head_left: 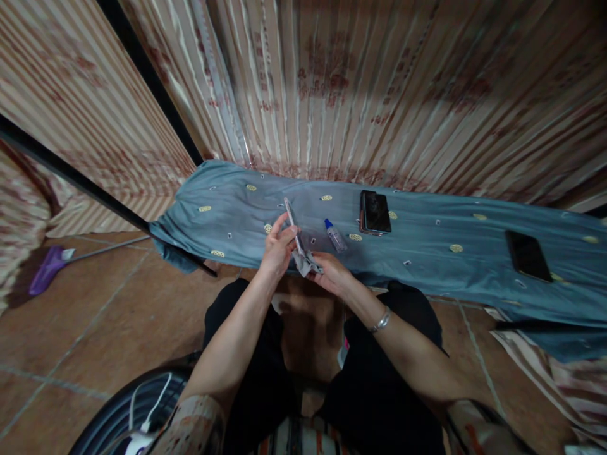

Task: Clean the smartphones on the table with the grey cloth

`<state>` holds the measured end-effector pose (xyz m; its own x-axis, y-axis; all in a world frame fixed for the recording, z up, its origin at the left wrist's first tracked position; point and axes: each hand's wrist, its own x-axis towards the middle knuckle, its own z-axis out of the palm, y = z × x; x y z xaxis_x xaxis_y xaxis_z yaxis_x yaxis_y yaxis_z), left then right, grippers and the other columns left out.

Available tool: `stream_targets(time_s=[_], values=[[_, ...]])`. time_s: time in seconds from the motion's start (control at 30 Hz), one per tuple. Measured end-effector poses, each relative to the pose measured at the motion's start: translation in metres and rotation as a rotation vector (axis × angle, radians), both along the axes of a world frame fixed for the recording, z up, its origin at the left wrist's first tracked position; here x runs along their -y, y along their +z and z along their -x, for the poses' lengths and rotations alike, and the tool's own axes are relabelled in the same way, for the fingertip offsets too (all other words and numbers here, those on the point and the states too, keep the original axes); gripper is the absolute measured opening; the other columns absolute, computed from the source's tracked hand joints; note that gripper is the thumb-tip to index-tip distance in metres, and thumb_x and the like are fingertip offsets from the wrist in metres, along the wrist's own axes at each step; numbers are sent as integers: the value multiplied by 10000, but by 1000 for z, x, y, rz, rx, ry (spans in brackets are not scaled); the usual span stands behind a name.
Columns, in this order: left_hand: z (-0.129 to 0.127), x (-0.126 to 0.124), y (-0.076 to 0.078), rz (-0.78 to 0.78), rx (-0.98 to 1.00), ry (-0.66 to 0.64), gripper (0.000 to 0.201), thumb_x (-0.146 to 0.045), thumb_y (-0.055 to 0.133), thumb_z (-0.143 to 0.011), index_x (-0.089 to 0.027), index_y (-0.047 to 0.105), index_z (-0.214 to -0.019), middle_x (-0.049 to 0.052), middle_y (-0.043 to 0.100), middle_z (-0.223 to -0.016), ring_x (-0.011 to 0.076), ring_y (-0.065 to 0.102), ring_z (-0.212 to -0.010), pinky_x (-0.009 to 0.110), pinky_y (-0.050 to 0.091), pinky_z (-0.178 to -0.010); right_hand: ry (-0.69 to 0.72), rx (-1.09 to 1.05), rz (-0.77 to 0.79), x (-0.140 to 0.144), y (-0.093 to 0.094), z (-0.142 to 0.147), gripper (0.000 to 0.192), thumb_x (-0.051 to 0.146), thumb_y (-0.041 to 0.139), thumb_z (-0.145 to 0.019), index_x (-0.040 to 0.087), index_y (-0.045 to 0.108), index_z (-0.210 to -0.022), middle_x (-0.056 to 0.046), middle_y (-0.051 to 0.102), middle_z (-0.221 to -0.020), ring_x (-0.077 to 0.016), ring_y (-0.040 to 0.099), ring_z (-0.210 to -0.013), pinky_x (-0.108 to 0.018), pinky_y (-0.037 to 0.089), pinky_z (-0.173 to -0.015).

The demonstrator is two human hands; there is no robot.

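Observation:
My left hand (279, 248) grips a smartphone (292, 219), which is turned so that mostly its thin edge shows. In my right hand (331, 273) is a crumpled grey cloth (303, 262), pressed against the phone's lower end. Both hands are close together above the front edge of the blue-green cloth cover (303, 189). Just right of them lies a small clear bottle (336, 237) with a blue cap. Farther right rests a stack of dark phones (376, 212). The phone's faces and some of my right fingertips are hidden.
Another black phone (528, 255) lies at the right on the cover. Patterned curtains (332, 82) hang behind, and black poles (156, 82) slant at the left. A purple broom (50, 268) is on the tiled floor. At lower left stands a dark round basket (118, 404) with white cables.

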<state>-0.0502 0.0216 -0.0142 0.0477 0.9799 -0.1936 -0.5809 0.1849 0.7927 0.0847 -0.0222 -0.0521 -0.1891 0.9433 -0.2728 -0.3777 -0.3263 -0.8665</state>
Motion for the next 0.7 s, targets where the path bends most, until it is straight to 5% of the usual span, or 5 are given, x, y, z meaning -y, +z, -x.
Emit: stream_targets(time_s=[0.13, 0.43, 0.7], values=[[-1, 0, -1, -35, -2, 13, 681, -259, 967, -581, -236, 682, -1200, -50, 734, -751, 128, 693, -684, 258, 541, -730, -2, -100, 148, 2, 8, 1, 96, 212, 808, -820, 163, 740, -774, -40, 750, -721, -136, 667, -626, -273, 553, -654], [-1, 1, -7, -128, -95, 69, 623, -209, 967, -578, -232, 737, -1157, -34, 728, -846, 88, 645, -713, 200, 492, -682, 64, -137, 118, 10, 28, -2, 122, 258, 836, -806, 167, 761, -836, -45, 786, -774, -145, 702, -651, -248, 561, -623], [-5, 2, -6, 40, -1, 2, 558, -222, 928, -677, -224, 719, -1194, -35, 731, -782, 116, 660, -690, 239, 509, -701, -191, 145, -188, 9, 41, -26, 372, 408, 822, -778, 235, 751, -1099, -37, 817, -975, -210, 773, -857, -327, 625, -768]])
